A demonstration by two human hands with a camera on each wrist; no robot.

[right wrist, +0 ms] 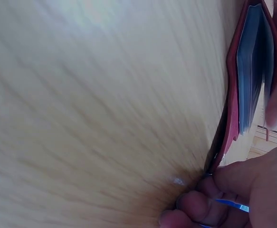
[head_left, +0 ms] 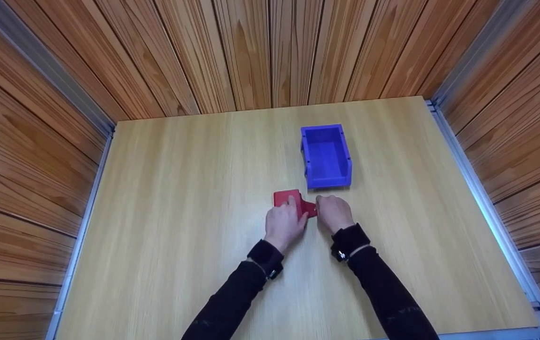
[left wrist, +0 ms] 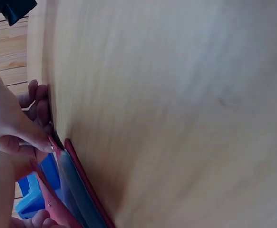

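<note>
A small red card holder (head_left: 282, 197) lies on the table, its covers parted around clear sleeves (right wrist: 249, 66) in the right wrist view. My left hand (head_left: 283, 224) reaches over it from the near side and grips the upper cover, thumb at the right edge and forefinger on top. On the right, a narrow tab of the holder ends between the thumb and curled fingers of my right hand (head_left: 334, 213), which pinches its tip. Its knuckles sit close to the table. The fingers partly hide the tab's end.
Behind the hands, a blue open-front bin (head_left: 327, 158) stands on the light wooden table (head_left: 180, 198). Wood-plank walls (head_left: 251, 56) rise at the back and both sides, with metal rails (head_left: 482, 198) along the table's side edges.
</note>
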